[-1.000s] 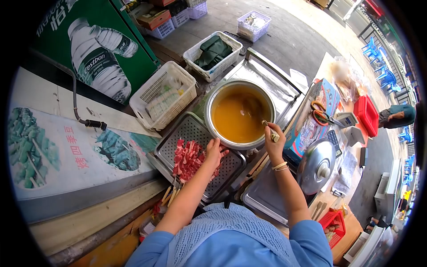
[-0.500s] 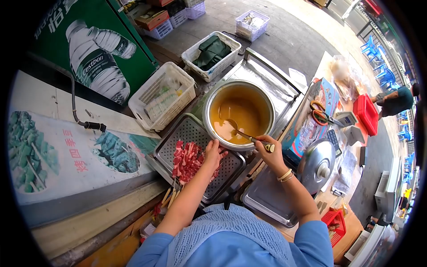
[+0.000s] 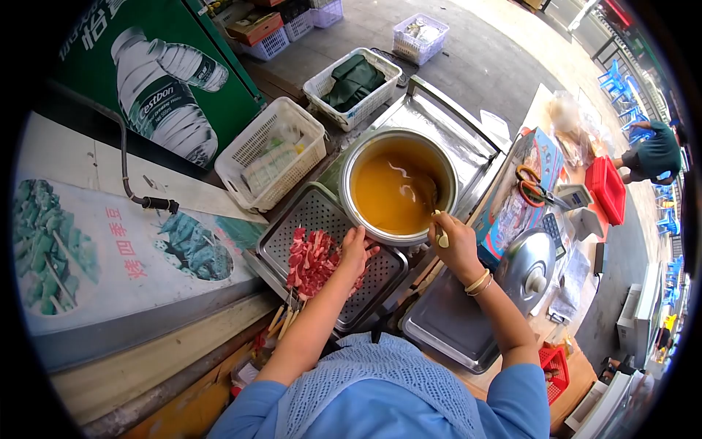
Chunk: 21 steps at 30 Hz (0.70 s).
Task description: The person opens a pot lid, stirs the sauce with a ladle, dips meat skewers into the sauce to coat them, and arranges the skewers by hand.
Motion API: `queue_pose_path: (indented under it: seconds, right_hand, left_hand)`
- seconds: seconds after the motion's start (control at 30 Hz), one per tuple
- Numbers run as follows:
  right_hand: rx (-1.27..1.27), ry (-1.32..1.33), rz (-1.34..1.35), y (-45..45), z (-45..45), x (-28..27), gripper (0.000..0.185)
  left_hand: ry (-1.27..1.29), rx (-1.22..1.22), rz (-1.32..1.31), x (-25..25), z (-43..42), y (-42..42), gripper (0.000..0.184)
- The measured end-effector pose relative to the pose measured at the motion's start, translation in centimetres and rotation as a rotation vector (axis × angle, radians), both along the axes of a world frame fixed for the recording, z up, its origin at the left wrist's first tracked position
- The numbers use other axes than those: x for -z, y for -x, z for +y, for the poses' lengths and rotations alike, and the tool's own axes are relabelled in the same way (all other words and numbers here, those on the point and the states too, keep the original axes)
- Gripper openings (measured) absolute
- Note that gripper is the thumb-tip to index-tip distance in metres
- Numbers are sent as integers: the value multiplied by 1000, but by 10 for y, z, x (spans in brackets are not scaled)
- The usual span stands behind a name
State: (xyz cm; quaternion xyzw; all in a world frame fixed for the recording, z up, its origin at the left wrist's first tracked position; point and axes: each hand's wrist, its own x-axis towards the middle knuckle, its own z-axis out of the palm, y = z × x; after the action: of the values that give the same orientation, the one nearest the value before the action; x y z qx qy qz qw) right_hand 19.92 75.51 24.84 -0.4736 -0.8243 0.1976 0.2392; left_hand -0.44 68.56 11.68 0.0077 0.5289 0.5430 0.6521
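Observation:
A round metal pot (image 3: 349,192) of yellow-brown liquid (image 3: 387,196) stands in front of me. My right hand (image 3: 455,247) is wrapped round the handle of a ladle (image 3: 438,219) at the pot's near right rim. The ladle's bowl is hidden in the liquid. My left hand (image 3: 356,252) is at the near left side of the pot, with its fingers apart. Whether it touches the pot wall I cannot tell. Below it, raw red meat skewers (image 3: 308,261) lie on a perforated metal tray (image 3: 296,212), their sticks pointing towards me.
Two white baskets (image 3: 241,146) stand beyond the tray. To the right are a lidded metal tray (image 3: 446,322), a domed pot lid (image 3: 523,263), orange-handled scissors (image 3: 530,186) and red baskets (image 3: 607,192). Another person (image 3: 653,150) is at the far right. A green cabinet (image 3: 234,69) rises at the left.
The ladle has moved right and dipped deeper, so its bowl no longer shows. My right hand has turned the handle more upright. Ripples show on the liquid. The left hand has hardly moved.

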Motion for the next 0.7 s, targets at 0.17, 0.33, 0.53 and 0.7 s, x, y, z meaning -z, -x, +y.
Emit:
queue_pose_path:
  seconds: [0.17,0.33,0.53,0.7]
  right_hand:
    - [-139,-65,-183,10,8,33,36]
    - [-190,-262,-96,46,11,67,34]
    - [-61,-68,220,61,-19,48,22]
    - [6,106,412,26,-43,30,21]
  left_hand:
    - [17,4,-1,-2,-1,1,21]
    - [14,28,23,-4,2,0,21]
    - [-18,29,0,1,0,1,22]
    - [1,15,9,1,0,0,21]
